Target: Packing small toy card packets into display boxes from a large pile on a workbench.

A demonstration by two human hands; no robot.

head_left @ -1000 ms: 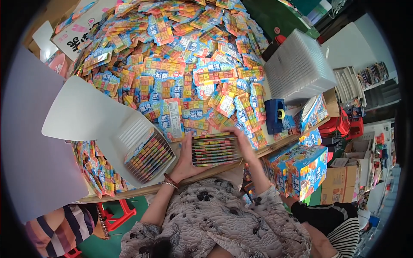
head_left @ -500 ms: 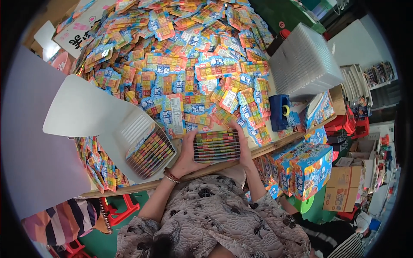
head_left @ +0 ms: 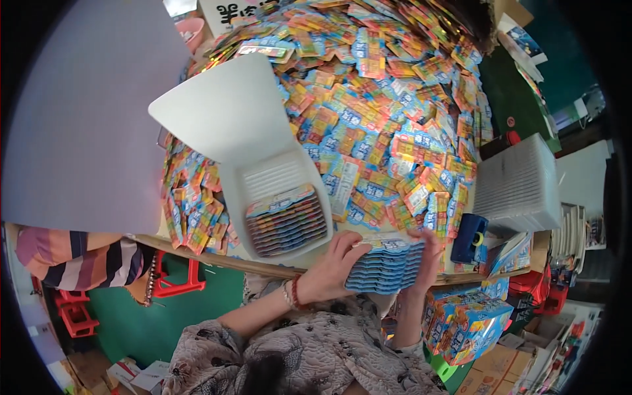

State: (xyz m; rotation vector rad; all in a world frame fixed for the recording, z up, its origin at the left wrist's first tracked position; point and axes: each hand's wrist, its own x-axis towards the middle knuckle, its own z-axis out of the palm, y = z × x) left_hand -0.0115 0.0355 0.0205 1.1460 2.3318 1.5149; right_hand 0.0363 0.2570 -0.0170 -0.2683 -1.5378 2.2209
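Left hand (head_left: 329, 266) and right hand (head_left: 426, 253) clamp stack of blue packets (head_left: 387, 266) from both ends, squaring it above bench (head_left: 217, 258); filled white tray (head_left: 280, 204) adjacent.

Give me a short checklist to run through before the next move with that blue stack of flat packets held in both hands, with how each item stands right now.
1. Left hand grips the blue stack of flat packets at its left end: ok.
2. Right hand supports the stack's right end: ok.
3. Packets squared up: not ok, they look fanned in steps.
4. White plastic tray within easy reach, just left of the stack: ok.
5. Room left in the tray beside its row of multicoloured packets: cannot tell.
6. Dark blue tape dispenser stands apart from the right hand: ok.
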